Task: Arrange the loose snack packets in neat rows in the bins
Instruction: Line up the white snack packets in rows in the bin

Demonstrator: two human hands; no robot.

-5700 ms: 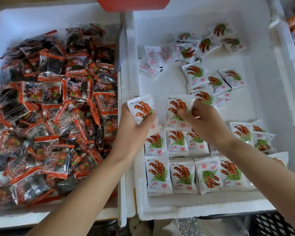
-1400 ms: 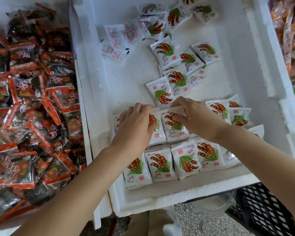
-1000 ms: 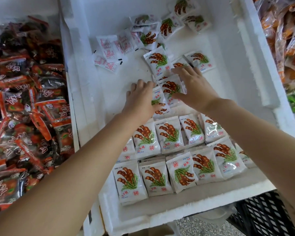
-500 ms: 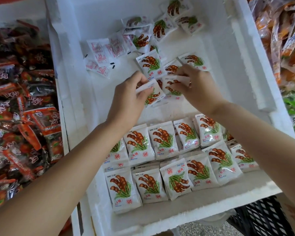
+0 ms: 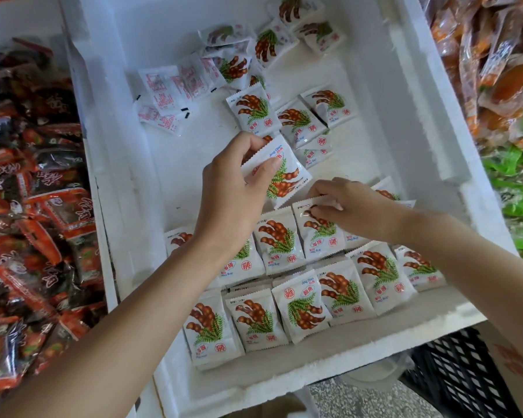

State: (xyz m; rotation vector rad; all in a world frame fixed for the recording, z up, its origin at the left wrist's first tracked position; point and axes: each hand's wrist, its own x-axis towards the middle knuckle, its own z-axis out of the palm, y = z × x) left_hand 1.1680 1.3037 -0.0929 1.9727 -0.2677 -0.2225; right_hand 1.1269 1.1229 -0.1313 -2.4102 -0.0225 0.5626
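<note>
Packet rows (image 5: 255, 322) line the near end of the foam bin (image 5: 314, 375). The right hand (image 5: 354, 206) pinches a second-row packet (image 5: 320, 236) by its top edge, fingers curled. Just beyond, the left hand (image 5: 230, 191) grips a tilted packet (image 5: 283, 176); loose packets (image 5: 254, 110) lie scattered farther back.

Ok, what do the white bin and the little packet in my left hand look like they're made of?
White bin: looks like expanded foam, matte and grainy, with thick walls and a ragged, chipped rim. Packet in the left hand: probably thin plastic film, lightly glossy; it shows zigzag crimped edges, printing and soft wrinkles.
</note>
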